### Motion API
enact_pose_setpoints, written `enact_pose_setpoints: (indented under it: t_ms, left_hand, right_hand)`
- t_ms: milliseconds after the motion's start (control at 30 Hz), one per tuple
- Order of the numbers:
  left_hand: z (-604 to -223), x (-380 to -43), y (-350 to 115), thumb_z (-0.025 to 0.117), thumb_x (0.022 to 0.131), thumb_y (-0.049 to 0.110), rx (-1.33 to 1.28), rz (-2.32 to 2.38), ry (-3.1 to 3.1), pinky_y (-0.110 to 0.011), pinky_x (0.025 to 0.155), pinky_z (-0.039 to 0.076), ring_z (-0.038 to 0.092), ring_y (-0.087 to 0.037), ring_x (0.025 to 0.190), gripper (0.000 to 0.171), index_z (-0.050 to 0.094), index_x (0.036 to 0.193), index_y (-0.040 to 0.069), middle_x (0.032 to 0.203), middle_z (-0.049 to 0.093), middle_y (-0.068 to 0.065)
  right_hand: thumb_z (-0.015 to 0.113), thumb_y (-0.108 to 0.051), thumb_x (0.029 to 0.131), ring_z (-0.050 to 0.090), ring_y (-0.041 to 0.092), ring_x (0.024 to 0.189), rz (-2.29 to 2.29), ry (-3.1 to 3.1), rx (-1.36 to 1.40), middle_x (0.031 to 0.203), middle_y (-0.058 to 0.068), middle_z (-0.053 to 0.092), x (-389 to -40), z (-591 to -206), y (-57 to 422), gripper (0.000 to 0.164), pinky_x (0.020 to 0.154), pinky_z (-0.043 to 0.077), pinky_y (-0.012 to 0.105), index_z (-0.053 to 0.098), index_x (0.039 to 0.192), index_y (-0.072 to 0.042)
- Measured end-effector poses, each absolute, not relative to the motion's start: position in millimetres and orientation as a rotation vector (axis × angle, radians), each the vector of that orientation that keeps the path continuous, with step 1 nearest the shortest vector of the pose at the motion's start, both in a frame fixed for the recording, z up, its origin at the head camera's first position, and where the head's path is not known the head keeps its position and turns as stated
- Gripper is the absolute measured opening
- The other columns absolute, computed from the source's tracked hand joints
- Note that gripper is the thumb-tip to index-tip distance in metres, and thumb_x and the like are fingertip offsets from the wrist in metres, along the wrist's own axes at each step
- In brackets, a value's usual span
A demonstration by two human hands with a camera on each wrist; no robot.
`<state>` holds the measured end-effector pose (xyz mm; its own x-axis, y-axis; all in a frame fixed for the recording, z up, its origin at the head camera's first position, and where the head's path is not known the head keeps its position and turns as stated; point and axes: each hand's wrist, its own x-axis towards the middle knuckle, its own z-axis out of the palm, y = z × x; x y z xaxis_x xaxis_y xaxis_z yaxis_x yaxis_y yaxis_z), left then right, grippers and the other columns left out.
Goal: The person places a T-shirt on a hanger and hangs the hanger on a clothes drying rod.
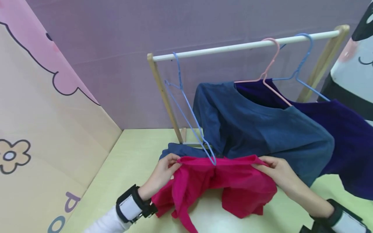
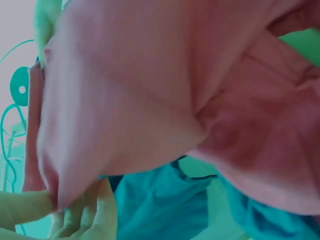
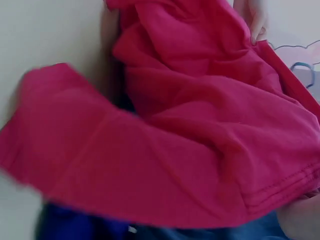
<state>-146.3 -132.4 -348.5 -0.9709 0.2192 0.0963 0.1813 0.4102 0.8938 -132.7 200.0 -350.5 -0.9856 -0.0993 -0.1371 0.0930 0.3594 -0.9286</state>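
Observation:
A bright red garment point(image 1: 244, 191) is stretched between the two hands, with folds hanging down over the table. The left hand point(image 1: 161, 172) pinches the left end of its upper edge between thumb and fingers. At the other end of that edge, the right hand point(image 1: 281, 173) pinches the cloth the same way. A slim blue hanger point(image 1: 190, 111) hangs at a slant from the rail, and its lower tip overlaps the garment's upper edge between the hands. In the right wrist view, a stitched hem point(image 3: 280, 190) runs close to the right hand.
The white rail point(image 1: 218, 50) has wooden posts and stands behind the hands. A pink hanger point(image 1: 271, 64) carries a blue-grey shirt point(image 1: 262, 129); another blue hanger point(image 1: 304, 58) carries a dark purple shirt point(image 1: 352, 142). More blue-grey cloth point(image 1: 185, 150) lies behind the left hand on the pale table point(image 1: 116, 181).

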Motion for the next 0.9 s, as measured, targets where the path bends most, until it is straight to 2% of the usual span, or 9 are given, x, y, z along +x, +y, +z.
enact_pose_setpoints:
  t_ms: [233,467,667,900]
  left_hand:
    - [-338.5,-149.1,-131.3,0.047,0.088,-0.001,0.365,1.626,2.577,-0.02,0.062,0.04,0.049,-0.013,0.069,0.015,0.052,0.102,-0.004,0.08,0.057,-0.009]
    - [-342.9,-146.9,-131.3,0.047,0.092,0.011,0.488,1.514,2.557,-0.02,0.059,0.039,0.048,-0.011,0.066,0.018,0.054,0.101,-0.003,0.076,0.054,-0.005]
    - [-348.4,-150.0,-130.2,0.052,0.09,0.017,0.486,1.496,2.546,-0.019,0.055,0.038,0.047,-0.01,0.062,0.018,0.057,0.093,0.0,0.072,0.053,-0.002]
    - [-351.2,-161.0,-130.6,0.055,0.088,0.013,0.47,1.528,2.63,-0.019,0.056,0.037,0.046,-0.01,0.061,0.014,0.058,0.09,0.0,0.069,0.052,-0.002]
  right_hand:
    - [0.063,-0.027,0.082,0.06,0.017,0.064,-1.635,2.594,-0.143,0.083,0.003,0.066,-129.8,-340.1,206.0,0.037,0.057,0.049,0.027,0.061,0.107,0.0]
    - [0.063,-0.018,0.082,0.059,0.011,0.064,-1.541,2.776,-0.354,0.082,0.003,0.066,-137.5,-352.7,208.3,0.025,0.058,0.049,0.023,0.064,0.1,0.001]
    - [0.061,-0.017,0.084,0.058,0.011,0.066,-1.508,2.748,-0.389,0.091,0.013,0.064,-147.4,-357.5,208.2,0.03,0.06,0.05,0.023,0.06,0.106,0.003]
    - [0.057,-0.016,0.087,0.06,0.011,0.077,-1.502,2.797,-0.482,0.101,0.017,0.061,-159.8,-345.4,202.6,0.03,0.064,0.049,0.019,0.057,0.111,0.001]
